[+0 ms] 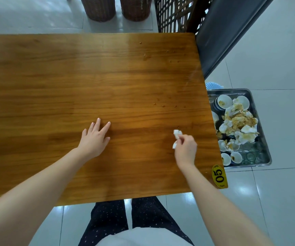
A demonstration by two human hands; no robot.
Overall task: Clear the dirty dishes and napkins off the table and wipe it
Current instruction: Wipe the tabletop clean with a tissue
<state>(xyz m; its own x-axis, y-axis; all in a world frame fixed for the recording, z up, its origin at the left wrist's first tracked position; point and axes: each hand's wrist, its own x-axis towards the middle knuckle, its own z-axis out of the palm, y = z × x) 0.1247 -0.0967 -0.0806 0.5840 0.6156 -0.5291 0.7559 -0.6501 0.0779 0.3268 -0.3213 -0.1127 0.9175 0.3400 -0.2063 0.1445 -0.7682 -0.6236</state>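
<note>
The wooden table (58,89) fills most of the view and carries small brown crumbs (163,105) toward its right side, plus a few more near the far right corner (144,55). My right hand (185,150) pinches a small crumpled white napkin (177,134) just above the tabletop near the right edge. My left hand (95,137) rests flat on the table with fingers spread and holds nothing. On the floor to the right, a metal tray (264,142) holds dirty white bowls (224,101), stained napkins (239,123) and glass cups (250,157).
A yellow oval sticker marked 05 (219,176) sits on the near right corner. A dark chair (221,32) stands at the table's far right, two wicker stools (116,8) beyond the far edge. Pale tiled floor surrounds everything; a blue cloth (213,85) peeks behind the tray.
</note>
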